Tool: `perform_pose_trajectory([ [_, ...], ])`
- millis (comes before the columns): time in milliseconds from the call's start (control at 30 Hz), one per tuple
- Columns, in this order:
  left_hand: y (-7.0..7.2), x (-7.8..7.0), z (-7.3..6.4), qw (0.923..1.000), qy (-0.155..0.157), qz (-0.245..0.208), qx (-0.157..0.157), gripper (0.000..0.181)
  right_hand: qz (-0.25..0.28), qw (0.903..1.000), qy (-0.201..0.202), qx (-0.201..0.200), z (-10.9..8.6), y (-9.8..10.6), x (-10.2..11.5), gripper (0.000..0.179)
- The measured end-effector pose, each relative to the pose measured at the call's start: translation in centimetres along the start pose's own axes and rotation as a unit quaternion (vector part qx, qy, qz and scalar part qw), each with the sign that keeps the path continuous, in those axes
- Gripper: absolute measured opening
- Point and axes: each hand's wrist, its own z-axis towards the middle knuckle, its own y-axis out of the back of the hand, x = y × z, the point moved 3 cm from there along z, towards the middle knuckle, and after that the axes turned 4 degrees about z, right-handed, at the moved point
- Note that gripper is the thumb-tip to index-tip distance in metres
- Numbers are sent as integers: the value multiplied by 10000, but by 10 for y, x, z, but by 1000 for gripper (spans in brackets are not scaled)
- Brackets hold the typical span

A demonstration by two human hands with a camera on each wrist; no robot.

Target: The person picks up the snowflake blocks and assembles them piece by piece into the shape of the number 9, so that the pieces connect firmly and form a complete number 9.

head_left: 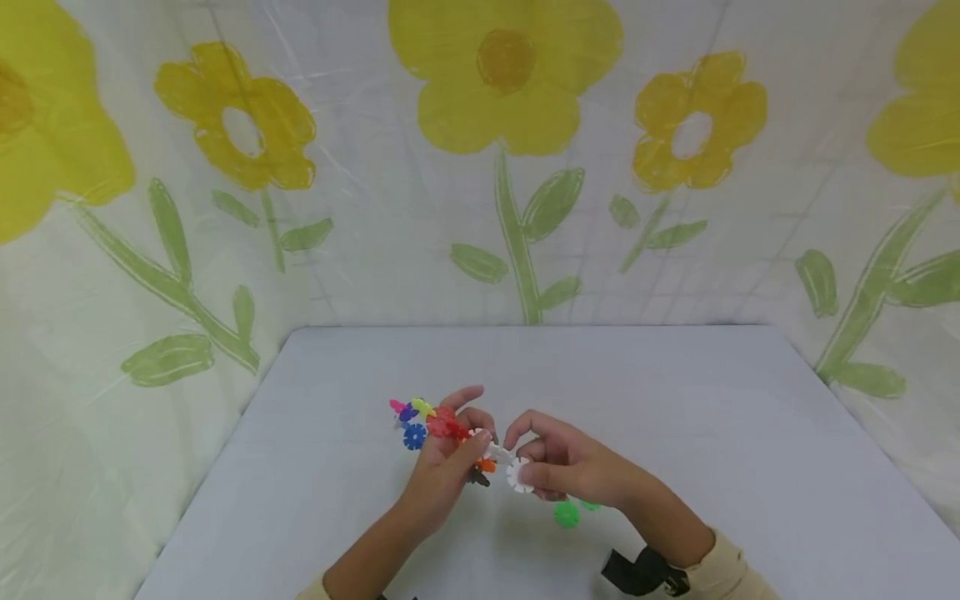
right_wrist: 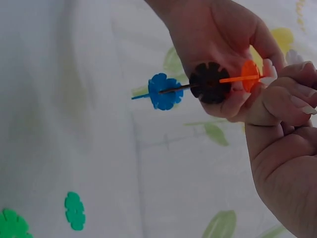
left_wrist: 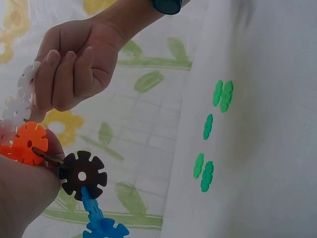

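A chain of interlocking plastic snowflake discs hangs between the two hands, above the table. My left hand (head_left: 442,475) grips the chain between thumb and fingers, near its red discs (head_left: 442,422) and white discs. My right hand (head_left: 581,462) pinches a white snowflake disc (head_left: 517,475) at the chain's end, fingers curled. Blue (head_left: 414,436), purple, yellow and pink discs stick out beyond the left hand. In the left wrist view an orange disc (left_wrist: 30,141), a black disc (left_wrist: 83,175) and a blue disc (left_wrist: 105,229) follow in a row below the white ones.
Several loose green snowflake discs (left_wrist: 207,176) lie on the white table (head_left: 675,383); in the head view one green disc (head_left: 566,514) shows below the right hand. A white curtain (head_left: 360,250) painted with yellow flowers stands behind and beside the table.
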Motion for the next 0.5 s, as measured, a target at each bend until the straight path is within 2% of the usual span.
perform_pose_trajectory([
  [367, 0, 1, 1, 9999, -138, 31, 12, 56, -16, 9998, -173, -57, 0, 4, -1, 19],
  [500, -1, 3, 0, 9998, -144, 119, 119, 55, -26, 9998, -163, -65, 0, 4, -2, 19],
])
